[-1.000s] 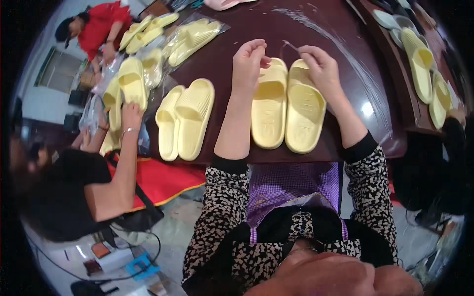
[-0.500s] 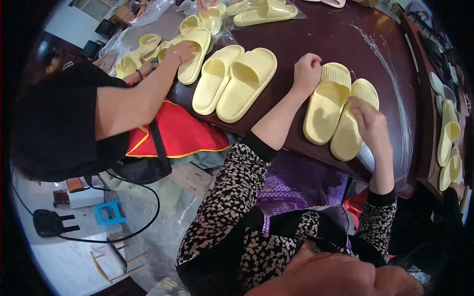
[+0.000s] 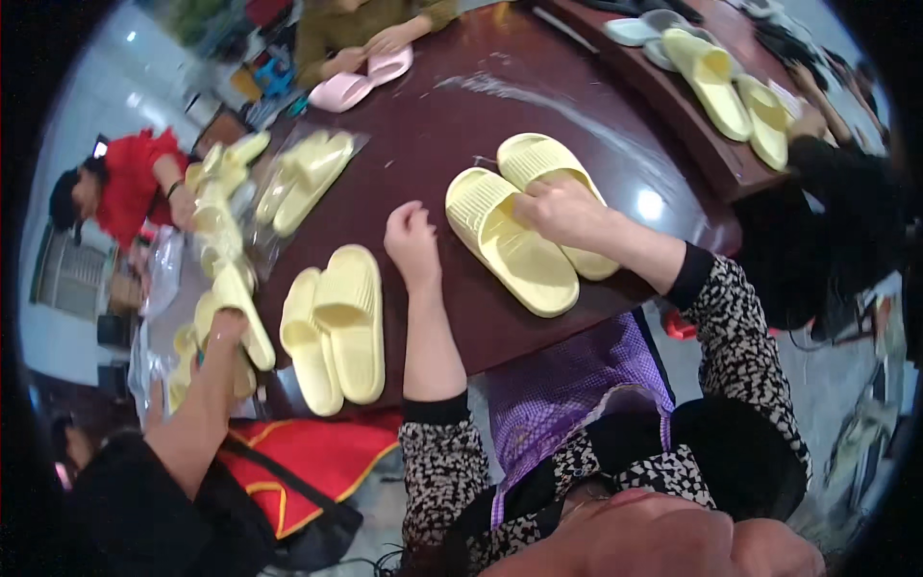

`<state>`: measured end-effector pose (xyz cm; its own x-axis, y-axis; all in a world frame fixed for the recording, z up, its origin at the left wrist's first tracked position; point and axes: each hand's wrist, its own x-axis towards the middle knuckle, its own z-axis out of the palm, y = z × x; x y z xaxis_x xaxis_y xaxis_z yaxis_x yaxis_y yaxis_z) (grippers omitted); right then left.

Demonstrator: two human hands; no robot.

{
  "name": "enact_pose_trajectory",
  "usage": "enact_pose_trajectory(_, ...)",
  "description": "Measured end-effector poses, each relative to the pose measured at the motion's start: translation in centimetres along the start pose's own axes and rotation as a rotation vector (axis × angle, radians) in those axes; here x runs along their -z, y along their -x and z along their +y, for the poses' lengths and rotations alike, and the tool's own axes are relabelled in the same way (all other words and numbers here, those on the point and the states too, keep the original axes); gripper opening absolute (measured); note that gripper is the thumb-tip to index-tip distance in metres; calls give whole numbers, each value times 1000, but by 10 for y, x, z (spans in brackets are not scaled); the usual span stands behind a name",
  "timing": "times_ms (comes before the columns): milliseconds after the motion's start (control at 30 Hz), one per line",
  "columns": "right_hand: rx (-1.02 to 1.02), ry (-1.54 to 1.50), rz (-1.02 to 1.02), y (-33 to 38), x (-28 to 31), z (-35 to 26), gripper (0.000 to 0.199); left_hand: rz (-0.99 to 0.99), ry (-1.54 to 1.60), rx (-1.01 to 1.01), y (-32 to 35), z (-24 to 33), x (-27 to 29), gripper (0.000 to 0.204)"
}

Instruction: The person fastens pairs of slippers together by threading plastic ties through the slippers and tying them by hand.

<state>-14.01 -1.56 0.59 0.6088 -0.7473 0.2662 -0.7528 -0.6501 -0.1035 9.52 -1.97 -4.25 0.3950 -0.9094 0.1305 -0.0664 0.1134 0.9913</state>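
Observation:
A pair of pale yellow slide slippers lies side by side on the dark red table (image 3: 452, 332), ribbed straps toward the far side. My right hand (image 3: 569, 212) is over the pair, its fingers curled in at the strap opening of the left slipper (image 3: 538, 274); what the fingertips pinch is hidden. The right slipper (image 3: 548, 159) is partly covered by that hand. My left hand (image 3: 413, 245) is raised just left of the pair, apart from it. Its fingers are bent together, and anything between them is too small to make out.
To the left stands another yellow slipper pair (image 3: 348, 332). Beyond it are a bagged pair (image 3: 312, 173) and a co-worker's hand (image 3: 226, 327) on a row of slippers. Across the table another person holds pink slippers (image 3: 341, 91). Thin pale strands (image 3: 500, 85) lie on the tabletop.
The view has swung to the right. My right hand has gone from the right slipper's strap to the left slipper's opening. My left hand stays bent beside the pair.

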Motion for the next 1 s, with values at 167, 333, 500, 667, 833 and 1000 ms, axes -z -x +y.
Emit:
enact_pose_trajectory(167,-286,19,-17,0,3,58,8,-2,27,42,2,-24,11,14)
enact_pose_trajectory(333,-351,461,110,-19,80,147,29,-11,7,61,2,-56,32,14)
enact_pose_trajectory(500,-660,359,185,45,158,283,45,-85,41,40,3,-58,-2,13)
enact_pose_trajectory(667,-539,393,432,46,93,248,28,-20,-3,60,0,-61,19,14)
enact_pose_trajectory(833,-463,56,453,38,52,162,23,26,-45,14,-11,-66,27,15)
enact_pose_trajectory(1000,-330,-61,288,36,-5,170,25,5,-123,-154,-5,-33,30,19)
